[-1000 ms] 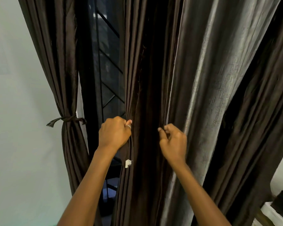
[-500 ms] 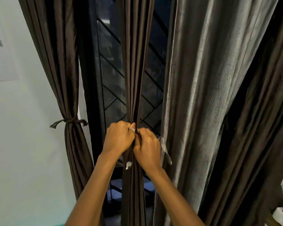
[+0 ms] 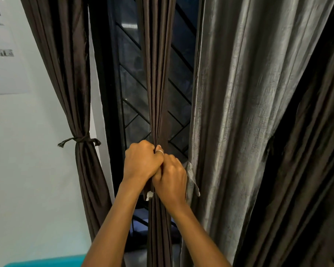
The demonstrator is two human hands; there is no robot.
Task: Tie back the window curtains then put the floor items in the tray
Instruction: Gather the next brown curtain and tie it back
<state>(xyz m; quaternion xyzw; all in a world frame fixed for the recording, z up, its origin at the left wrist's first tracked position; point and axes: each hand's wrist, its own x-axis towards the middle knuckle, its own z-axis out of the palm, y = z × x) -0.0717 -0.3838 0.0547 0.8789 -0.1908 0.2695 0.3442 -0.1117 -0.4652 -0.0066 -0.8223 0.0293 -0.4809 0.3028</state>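
A dark brown middle curtain hangs gathered into a narrow bunch in front of the window. My left hand grips the bunch from the left, a ring on one finger. Touching it, my right hand grips the same bunch from the right, just below. A small white tag sticks out under my hands. At the left, another brown curtain is tied with a knotted brown band. No tray or floor items are in view.
A grey curtain hangs right of my hands, with a loose grey strap dangling by my right hand. Further right hangs one more dark curtain. Behind is a window with a diagonal metal grille. A paper sheet is on the left wall.
My right hand moved left from the fold and closed on the bunch beside my left hand. The middle curtain was drawn into a narrow bundle, uncovering the grille on its right.
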